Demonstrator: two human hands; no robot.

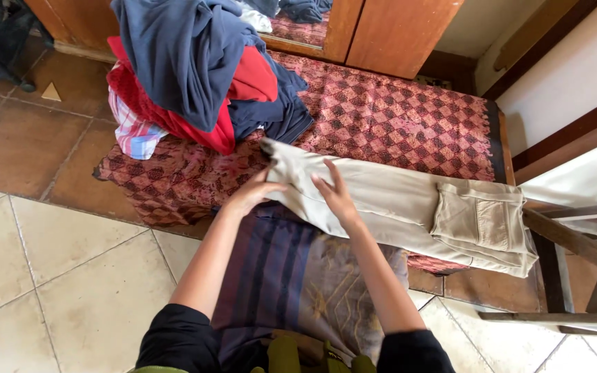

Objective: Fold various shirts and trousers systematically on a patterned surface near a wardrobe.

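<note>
A pair of beige trousers lies stretched across a red patterned mat, legs to the left, waist and back pocket to the right. My left hand grips the leg end near its lower edge. My right hand rests flat on the trouser leg just to the right, fingers spread. A striped purple cloth covers my lap below the hands.
A heap of clothes, dark blue, red and a checked piece, sits on the mat's left end. A wooden cupboard stands behind. A wooden chair frame is at the right. Tiled floor lies to the left.
</note>
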